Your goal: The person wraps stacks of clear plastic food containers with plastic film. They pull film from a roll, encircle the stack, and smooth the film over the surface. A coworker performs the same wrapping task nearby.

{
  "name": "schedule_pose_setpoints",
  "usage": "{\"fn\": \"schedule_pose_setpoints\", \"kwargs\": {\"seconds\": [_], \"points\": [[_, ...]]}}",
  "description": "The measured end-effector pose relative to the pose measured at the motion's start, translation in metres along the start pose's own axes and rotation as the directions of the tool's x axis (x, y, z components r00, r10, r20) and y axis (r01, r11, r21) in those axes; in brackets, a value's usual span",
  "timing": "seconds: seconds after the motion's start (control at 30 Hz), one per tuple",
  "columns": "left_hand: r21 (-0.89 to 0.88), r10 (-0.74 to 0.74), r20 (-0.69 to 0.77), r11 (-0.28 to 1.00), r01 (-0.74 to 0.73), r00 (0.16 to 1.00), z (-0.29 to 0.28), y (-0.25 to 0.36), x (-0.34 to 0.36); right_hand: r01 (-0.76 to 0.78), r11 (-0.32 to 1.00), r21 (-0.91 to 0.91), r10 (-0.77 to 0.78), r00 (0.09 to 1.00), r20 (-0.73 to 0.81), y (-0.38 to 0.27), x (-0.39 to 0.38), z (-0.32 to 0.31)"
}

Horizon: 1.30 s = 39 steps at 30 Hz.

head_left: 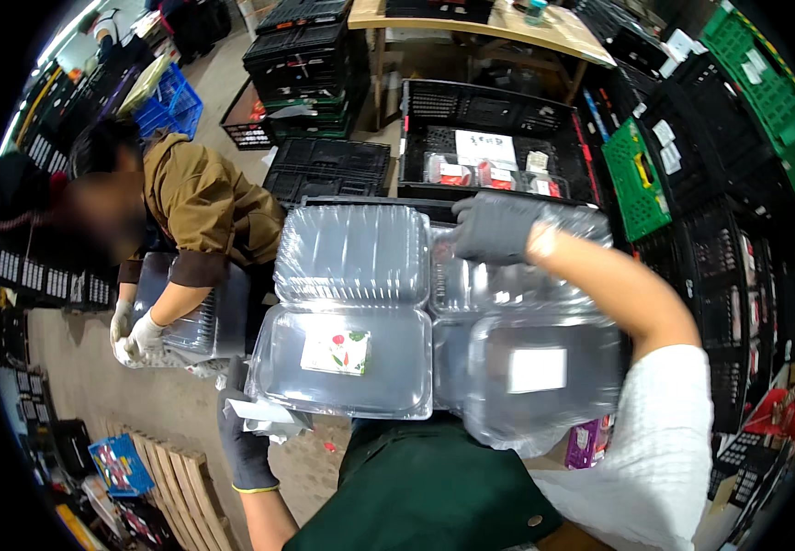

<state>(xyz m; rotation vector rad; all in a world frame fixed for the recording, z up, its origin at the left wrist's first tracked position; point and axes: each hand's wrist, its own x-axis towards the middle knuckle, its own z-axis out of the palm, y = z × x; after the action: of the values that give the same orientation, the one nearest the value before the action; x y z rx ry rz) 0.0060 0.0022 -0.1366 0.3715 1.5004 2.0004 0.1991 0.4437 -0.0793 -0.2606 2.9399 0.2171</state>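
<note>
Two open clear plastic clamshell containers lie side by side before me. The left clamshell (351, 257) has a ribbed half at the back and a flat half with a colourful label (336, 353) at the front. On the front half of the right clamshell (498, 409), blurred by motion, is a white label (538, 370). My right hand (498, 230), in a grey glove, is closed at the back half of the right clamshell; its fingertips are partly hidden. At the left clamshell's near left corner, my left hand (246, 441), also grey-gloved, pinches white paper (264, 413).
On the left, a person in a brown jacket (200, 188) bends over another clear container (218, 308). Behind the clamshells stands a black crate (489, 96) with packed red goods. Black crates (296, 64) and green crates (636, 179) are stacked around. A wooden pallet (172, 482) lies lower left.
</note>
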Motion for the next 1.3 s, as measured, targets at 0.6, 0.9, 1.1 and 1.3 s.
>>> {"fn": "schedule_pose_setpoints", "kwargs": {"seconds": [0.6,0.9,1.1,1.3], "points": [[0.091,-0.138,0.05,0.987,0.133,0.989,0.015,0.025,0.016,-0.457,0.838,0.299,0.544,0.751,-0.376,-0.028,0.017,0.056],[0.011,-0.174,0.146,0.985,0.174,0.974,0.005,0.02,0.018,-0.402,-0.505,0.764,0.843,-0.04,0.537,-0.067,-0.207,0.191],[0.048,-0.174,0.144,0.985,0.168,0.974,-0.012,0.017,0.018,-0.66,-0.204,0.723,0.824,0.283,0.491,-0.056,-0.179,0.162],[0.066,-0.205,0.077,0.977,0.201,0.976,-0.021,0.024,0.017,-0.962,-0.157,0.224,0.969,-0.105,0.224,-0.085,-0.111,0.127]]}}
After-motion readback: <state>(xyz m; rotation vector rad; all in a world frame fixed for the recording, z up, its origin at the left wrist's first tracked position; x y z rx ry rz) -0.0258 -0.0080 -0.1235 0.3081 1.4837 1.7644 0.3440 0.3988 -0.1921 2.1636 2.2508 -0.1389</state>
